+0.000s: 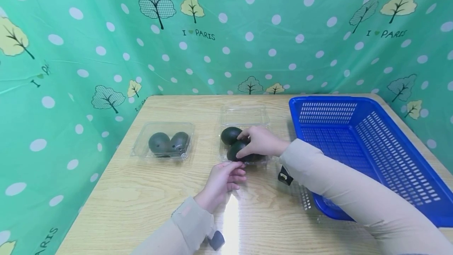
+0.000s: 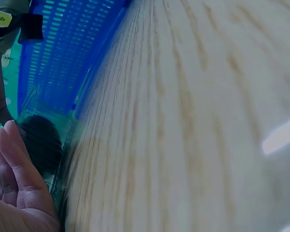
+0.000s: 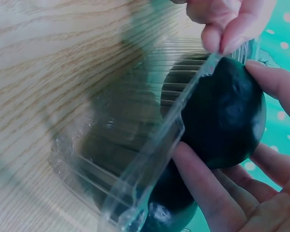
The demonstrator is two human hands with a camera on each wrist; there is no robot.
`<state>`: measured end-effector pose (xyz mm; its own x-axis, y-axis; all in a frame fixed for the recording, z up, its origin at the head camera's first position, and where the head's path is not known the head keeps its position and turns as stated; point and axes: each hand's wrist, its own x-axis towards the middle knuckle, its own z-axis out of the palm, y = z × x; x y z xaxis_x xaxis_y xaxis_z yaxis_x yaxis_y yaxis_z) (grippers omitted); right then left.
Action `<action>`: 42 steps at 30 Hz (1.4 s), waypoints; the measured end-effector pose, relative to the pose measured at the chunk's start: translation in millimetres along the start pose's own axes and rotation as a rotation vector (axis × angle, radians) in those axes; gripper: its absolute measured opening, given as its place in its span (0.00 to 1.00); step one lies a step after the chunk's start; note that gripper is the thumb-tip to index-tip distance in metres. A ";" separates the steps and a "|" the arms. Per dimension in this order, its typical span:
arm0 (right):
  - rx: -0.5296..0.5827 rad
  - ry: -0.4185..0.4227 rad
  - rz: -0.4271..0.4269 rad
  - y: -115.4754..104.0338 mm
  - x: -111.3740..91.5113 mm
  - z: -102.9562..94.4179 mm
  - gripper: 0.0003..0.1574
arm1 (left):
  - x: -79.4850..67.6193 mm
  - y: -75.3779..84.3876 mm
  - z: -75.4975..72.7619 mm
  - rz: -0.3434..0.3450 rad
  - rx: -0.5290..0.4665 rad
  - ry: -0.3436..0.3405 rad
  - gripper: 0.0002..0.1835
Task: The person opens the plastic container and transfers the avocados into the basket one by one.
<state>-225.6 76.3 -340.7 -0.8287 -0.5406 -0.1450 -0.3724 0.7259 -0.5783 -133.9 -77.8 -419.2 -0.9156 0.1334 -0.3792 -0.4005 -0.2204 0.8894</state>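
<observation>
An open clear plastic clamshell [image 1: 244, 115] lies with its lid folded back, holding dark, smooth avocados. With thumb and fingers spread round it, my right hand [image 1: 262, 141] grips an avocado [image 3: 227, 116] at the clamshell's front side. Another avocado [image 1: 231, 135] sits behind it, and one more [image 3: 170, 203] shows beside it in the right wrist view. My left hand [image 1: 220, 182] is at the clamshell's front edge; in the right wrist view its thumb and finger [image 3: 221, 41] pinch the rim. The left wrist view shows its other fingers extended beside the clamshell.
To the left stands a closed clear clamshell [image 1: 141, 139] with two dark avocados [image 1: 159, 143] inside. A large blue perforated basket [image 1: 354, 113] takes up the right side of the wooden table [image 1: 124, 200], partly under my right sleeve. A green patterned cloth [image 1: 226, 34] hangs behind.
</observation>
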 end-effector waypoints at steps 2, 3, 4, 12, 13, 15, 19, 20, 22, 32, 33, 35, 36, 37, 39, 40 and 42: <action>0.021 -0.002 0.001 1.7 0.4 -0.8 0.38 | 0.0 -0.2 -0.1 0.001 -0.005 0.003 0.12; 0.029 -0.003 0.002 2.2 0.3 -1.5 0.38 | 0.1 -0.4 -0.1 0.000 -0.009 0.004 0.12; 0.033 -0.006 0.005 2.6 0.0 -2.4 0.38 | 0.4 -0.6 -0.2 -0.002 -0.011 0.005 0.12; 0.106 -0.020 0.024 2.5 -3.8 -9.4 0.38 | 0.6 -1.0 -0.5 -0.001 -0.009 0.004 0.14; 0.118 -0.021 0.023 2.7 -4.0 -10.0 0.38 | 0.5 -0.8 -0.3 -0.004 -0.010 0.005 0.14; 0.132 -0.019 0.010 3.7 -4.2 -11.2 0.38 | 0.6 -0.6 0.0 -0.004 -0.012 0.006 0.15; 0.159 0.002 -0.008 5.4 -5.8 -13.8 0.38 | 1.7 -1.2 0.1 -0.002 -0.016 0.009 0.16; 0.169 0.009 -0.009 5.7 -6.2 -14.4 0.38 | 1.8 -1.3 0.1 -0.002 -0.016 0.010 0.16; 0.190 0.024 -0.008 6.1 -6.9 -15.5 0.38 | 2.2 -1.6 0.1 -0.002 -0.018 0.011 0.16; 0.266 0.067 -0.015 6.9 -9.0 -19.3 0.39 | 1.3 -1.7 0.6 -0.002 -0.019 0.014 0.18; 0.270 0.072 -0.012 7.0 -9.2 -19.9 0.39 | 1.2 -1.6 0.7 -0.002 -0.019 0.015 0.18; 0.273 0.080 -0.004 7.4 -9.9 -21.5 0.39 | 1.2 -1.7 0.7 -0.001 -0.018 0.015 0.18; 0.277 0.081 0.001 7.6 -10.1 -22.3 0.39 | 1.2 -1.6 0.7 -0.001 -0.017 0.015 0.18; 0.278 0.084 0.005 8.0 -10.3 -23.1 0.39 | 1.1 -1.4 0.8 -0.001 -0.016 0.016 0.18; 0.273 0.090 0.019 7.9 -11.4 -25.2 0.39 | 1.1 -1.3 0.9 -0.002 -0.015 0.017 0.17; 0.274 0.089 0.025 8.1 -11.8 -26.1 0.39 | 1.0 -1.3 0.9 -0.002 -0.013 0.018 0.18; 0.275 0.091 0.040 8.2 -12.7 -28.1 0.39 | 0.9 -1.3 0.9 -0.003 -0.011 0.019 0.18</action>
<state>-229.8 101.0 -321.1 -0.8791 -0.4646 -0.1067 -0.2218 0.5967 -0.7712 -134.2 -76.5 -420.5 -0.9151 0.1158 -0.3863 -0.4031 -0.2306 0.8856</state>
